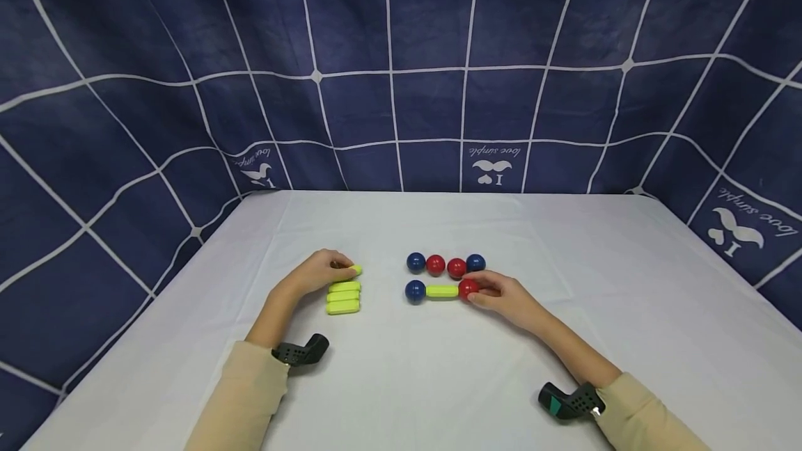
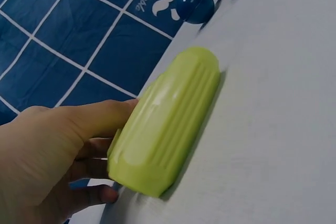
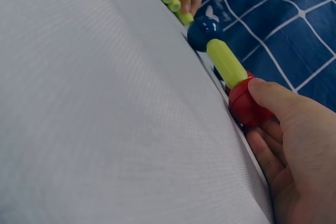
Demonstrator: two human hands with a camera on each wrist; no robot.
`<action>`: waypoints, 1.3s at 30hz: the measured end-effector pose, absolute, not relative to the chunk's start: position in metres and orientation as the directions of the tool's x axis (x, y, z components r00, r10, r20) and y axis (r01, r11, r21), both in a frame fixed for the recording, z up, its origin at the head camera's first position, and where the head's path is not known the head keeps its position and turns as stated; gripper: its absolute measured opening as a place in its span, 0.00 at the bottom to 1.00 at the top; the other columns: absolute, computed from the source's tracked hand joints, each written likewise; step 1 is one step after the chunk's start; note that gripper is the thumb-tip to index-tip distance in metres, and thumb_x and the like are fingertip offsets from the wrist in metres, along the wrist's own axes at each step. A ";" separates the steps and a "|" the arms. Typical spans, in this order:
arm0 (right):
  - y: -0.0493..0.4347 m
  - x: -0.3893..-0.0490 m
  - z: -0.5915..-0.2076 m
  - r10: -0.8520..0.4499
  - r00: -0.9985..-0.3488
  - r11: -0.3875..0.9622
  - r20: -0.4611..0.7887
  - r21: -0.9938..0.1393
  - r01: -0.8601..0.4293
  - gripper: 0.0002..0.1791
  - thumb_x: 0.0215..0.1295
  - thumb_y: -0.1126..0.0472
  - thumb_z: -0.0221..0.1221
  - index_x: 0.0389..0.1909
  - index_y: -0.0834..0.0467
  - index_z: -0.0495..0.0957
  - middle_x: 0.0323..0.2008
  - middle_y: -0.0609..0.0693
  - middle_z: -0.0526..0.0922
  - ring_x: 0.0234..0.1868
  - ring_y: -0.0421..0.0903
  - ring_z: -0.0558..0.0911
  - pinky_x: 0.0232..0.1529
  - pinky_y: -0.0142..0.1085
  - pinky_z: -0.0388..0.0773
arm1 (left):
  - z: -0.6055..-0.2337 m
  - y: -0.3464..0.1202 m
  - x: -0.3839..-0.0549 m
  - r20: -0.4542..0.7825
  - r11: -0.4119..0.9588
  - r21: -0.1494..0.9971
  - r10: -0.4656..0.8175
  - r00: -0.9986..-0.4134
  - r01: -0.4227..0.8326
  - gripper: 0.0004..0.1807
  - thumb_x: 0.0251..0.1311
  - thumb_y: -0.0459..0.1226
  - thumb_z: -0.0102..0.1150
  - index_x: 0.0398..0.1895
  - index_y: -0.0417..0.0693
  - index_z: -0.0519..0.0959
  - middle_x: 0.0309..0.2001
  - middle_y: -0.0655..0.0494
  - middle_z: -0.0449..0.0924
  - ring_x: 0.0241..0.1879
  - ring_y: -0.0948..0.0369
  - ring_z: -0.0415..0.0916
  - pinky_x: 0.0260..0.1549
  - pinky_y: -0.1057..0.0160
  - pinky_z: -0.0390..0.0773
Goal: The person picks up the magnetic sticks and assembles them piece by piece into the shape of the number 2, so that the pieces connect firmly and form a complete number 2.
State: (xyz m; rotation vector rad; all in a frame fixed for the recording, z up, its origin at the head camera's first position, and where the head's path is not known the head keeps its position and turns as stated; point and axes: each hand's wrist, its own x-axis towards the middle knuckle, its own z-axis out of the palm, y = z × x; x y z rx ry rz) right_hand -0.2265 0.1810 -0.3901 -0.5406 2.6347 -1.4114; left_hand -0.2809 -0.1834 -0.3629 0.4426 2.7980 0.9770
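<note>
At the left, my left hand (image 1: 321, 271) pinches a yellow-green rod (image 1: 357, 269) between thumb and fingers, at the far end of a stack-like column of rods. Three more ribbed rods (image 1: 343, 307) lie side by side just nearer to me. My right hand (image 1: 507, 299) grips a red ball (image 1: 468, 289), thumb on top and fingers beneath in the right wrist view. That ball joins one end of a yellow-green rod (image 3: 226, 61), whose other end meets a blue ball (image 1: 415, 291). In the left wrist view the rods hide some of my left fingertips.
Behind the joined piece, a row on the white tablecloth (image 1: 401, 381) holds a blue ball (image 1: 415, 262), a red ball (image 1: 435, 265), another red ball (image 1: 457, 268) and a second blue ball (image 1: 475, 262). A dark blue checked cloth (image 1: 432, 103) hangs around the table's back and sides.
</note>
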 end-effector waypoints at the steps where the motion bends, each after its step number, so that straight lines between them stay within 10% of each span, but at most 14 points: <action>1: 0.181 -0.227 -0.390 -0.357 -0.931 0.505 0.076 -0.823 -0.261 0.25 0.58 0.50 0.59 0.56 0.55 0.71 0.51 0.55 0.76 0.48 0.47 0.76 0.48 0.35 0.75 | -0.363 -0.183 -0.281 -0.031 0.751 0.620 0.314 -0.949 0.228 0.18 0.56 0.44 0.57 0.43 0.40 0.80 0.37 0.51 0.79 0.35 0.61 0.71 0.35 0.65 0.69; 25: 0.181 -0.226 -0.389 -0.363 -0.928 0.502 0.080 -0.822 -0.267 0.25 0.59 0.51 0.58 0.56 0.55 0.71 0.53 0.55 0.75 0.49 0.48 0.76 0.50 0.37 0.75 | -0.317 -0.109 -0.250 0.048 0.631 0.753 0.230 -0.972 0.187 0.16 0.57 0.42 0.56 0.46 0.44 0.77 0.40 0.50 0.81 0.29 0.62 0.78 0.31 0.65 0.75; 39: 0.185 -0.226 -0.388 -0.403 -0.910 0.499 0.097 -0.810 -0.307 0.24 0.63 0.53 0.54 0.57 0.60 0.69 0.56 0.59 0.74 0.56 0.54 0.73 0.54 0.46 0.71 | -0.339 -0.049 -0.216 0.016 0.489 0.843 0.392 -0.920 0.223 0.13 0.55 0.41 0.57 0.38 0.40 0.78 0.32 0.52 0.80 0.24 0.65 0.75 0.27 0.68 0.76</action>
